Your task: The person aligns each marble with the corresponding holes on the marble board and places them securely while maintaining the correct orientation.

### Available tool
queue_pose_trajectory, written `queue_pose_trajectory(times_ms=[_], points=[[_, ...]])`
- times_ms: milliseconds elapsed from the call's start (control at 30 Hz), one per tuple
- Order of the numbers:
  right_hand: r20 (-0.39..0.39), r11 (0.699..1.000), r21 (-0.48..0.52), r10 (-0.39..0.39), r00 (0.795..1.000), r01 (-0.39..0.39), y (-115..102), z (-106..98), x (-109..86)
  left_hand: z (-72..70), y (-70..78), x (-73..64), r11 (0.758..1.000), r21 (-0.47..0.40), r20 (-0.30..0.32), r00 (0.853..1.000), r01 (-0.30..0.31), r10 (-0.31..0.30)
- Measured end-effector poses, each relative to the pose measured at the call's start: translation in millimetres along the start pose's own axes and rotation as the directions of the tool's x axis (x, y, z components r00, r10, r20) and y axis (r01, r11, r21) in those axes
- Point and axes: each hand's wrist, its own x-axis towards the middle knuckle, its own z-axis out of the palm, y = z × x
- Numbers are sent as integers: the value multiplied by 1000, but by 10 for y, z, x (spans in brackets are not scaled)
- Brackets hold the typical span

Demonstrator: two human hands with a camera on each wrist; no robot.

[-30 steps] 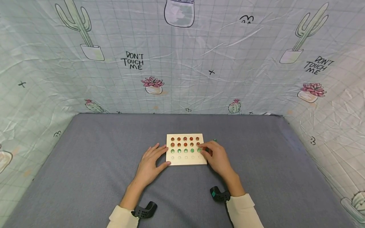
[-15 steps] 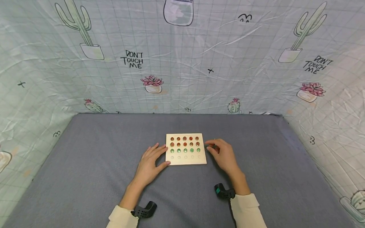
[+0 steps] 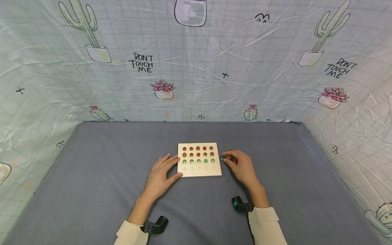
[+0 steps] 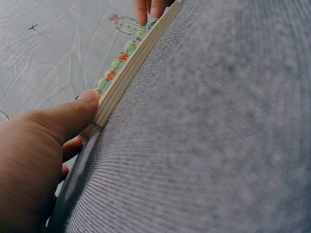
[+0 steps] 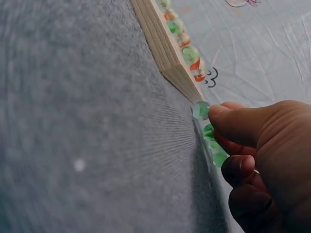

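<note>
A pale wooden board (image 3: pixel 199 173) lies on the grey cloth. Orange-red marbles (image 3: pixel 198 148) fill its two far rows, and green marbles (image 3: pixel 198 161) fill the third; the nearest row shows bare hollows. My left hand (image 3: pixel 160 177) rests at the board's left edge with spread fingers, thumb at the near corner. Right of the board, my right hand (image 3: pixel 241 165) pinches with thumb and index finger at a green marble (image 3: pixel 226 157). Another green marble (image 3: pixel 222 158) sits just left of these fingertips. In the right wrist view, a clear-green marble (image 5: pixel 200 110) shows right at the thumb tip.
More loose green marbles (image 5: pixel 219 159) lie beside the right hand, partly hidden by its fingers. One green marble (image 3: pixel 230 149) shows beyond the knuckles. A cactus-printed sheet (image 3: pixel 196 68) hangs behind the table's far edge.
My right hand has moved from the right end of the green row to the loose marbles beside the board. That row's last marble now shows uncovered. The left hand has stayed put.
</note>
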Motion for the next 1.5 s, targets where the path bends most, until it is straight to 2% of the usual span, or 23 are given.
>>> queue_pose_trajectory(times_ms=[400,567,1000,1300,1500], points=[[-14,997,-74,-28,1000,27,29,90,-8,-14,6,11,1000,0,-5,1000,-5,5],[-16,996,-93,-14,1000,12,15,99,-5,-10,3,19,1000,-2,-17,1000,-14,14],[-24,998,-66,-10,1000,8,33,119,6,-12,-4,17,1000,4,-11,1000,-9,9],[-34,998,-60,0,999,-2,-63,70,9,-2,1,11,1000,1,-18,1000,-15,15],[-8,999,-52,7,1000,-8,-148,59,22,0,3,10,1000,1,-20,1000,-9,9]])
